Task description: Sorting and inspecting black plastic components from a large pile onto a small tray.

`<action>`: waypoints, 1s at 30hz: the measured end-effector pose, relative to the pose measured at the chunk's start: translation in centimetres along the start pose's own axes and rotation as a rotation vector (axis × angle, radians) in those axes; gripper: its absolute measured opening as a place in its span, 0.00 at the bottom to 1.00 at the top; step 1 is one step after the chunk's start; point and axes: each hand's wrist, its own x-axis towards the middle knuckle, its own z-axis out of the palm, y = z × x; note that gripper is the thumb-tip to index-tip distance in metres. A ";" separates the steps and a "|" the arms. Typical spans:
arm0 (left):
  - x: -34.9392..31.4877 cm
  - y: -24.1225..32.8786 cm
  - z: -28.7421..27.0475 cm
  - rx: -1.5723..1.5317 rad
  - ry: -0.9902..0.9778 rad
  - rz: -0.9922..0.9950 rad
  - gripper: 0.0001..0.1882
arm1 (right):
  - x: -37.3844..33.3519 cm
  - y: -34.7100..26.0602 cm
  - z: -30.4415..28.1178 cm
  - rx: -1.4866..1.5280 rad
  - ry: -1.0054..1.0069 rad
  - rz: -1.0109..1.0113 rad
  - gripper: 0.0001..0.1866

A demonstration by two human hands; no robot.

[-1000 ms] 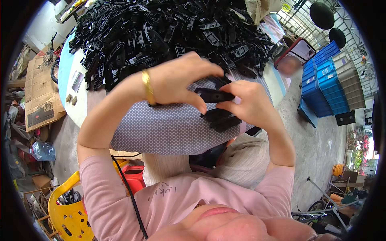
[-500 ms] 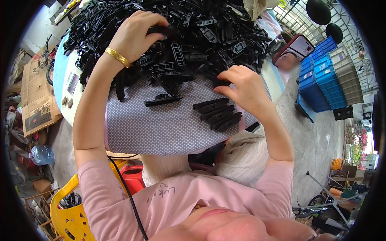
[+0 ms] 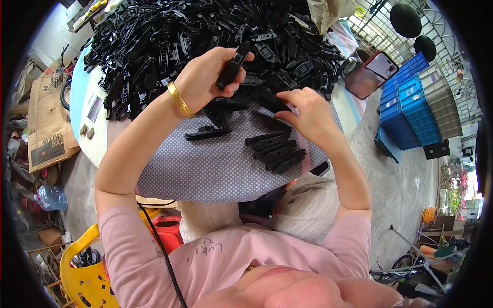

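Note:
My left hand [image 3: 213, 74], a gold bangle on its wrist, grips a short, dark black plastic part [image 3: 232, 68] above the heap. The fingers of my right hand [image 3: 310, 114] close round a long black plastic piece [image 3: 268, 99] at the heap's near edge; its outline blends into the dark pieces behind. Just below that hand, several long black pieces [image 3: 277, 150] lie side by side in a slanted row, with another dark piece [image 3: 272, 123] at its far end. A single black piece [image 3: 208, 132] rests left of the row on the dotted cloth [image 3: 200, 174].
A large heap of black plastic parts [image 3: 154, 56] covers the far table. At right are a phone [image 3: 371, 75], a metal cup [image 3: 354, 61] and stacked blue crates [image 3: 411, 102]. A yellow chair [image 3: 87, 272] and red stool [image 3: 169, 228] stand lower left. A black cable [image 3: 167, 256] crosses my sleeve.
My left hand has come nearer and to the right, lifting a black part above the heap. A dark piece now shows at the row's far end. My right hand stays near the same place.

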 end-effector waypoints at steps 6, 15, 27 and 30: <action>-0.3 -0.4 0.1 0.070 -0.034 -0.019 0.20 | 0.2 0.2 -0.3 0.014 0.069 -0.047 0.12; -0.4 -0.6 0.6 0.047 -0.187 -0.082 0.17 | 0.4 -0.3 -1.8 1.318 0.103 0.313 0.16; -0.8 -1.2 1.6 0.205 -0.064 -0.223 0.19 | 0.4 -3.1 -2.8 1.638 0.058 0.405 0.22; -0.8 -1.2 1.7 0.175 -0.075 -0.223 0.22 | 0.0 -2.2 -2.4 1.588 -0.066 0.377 0.21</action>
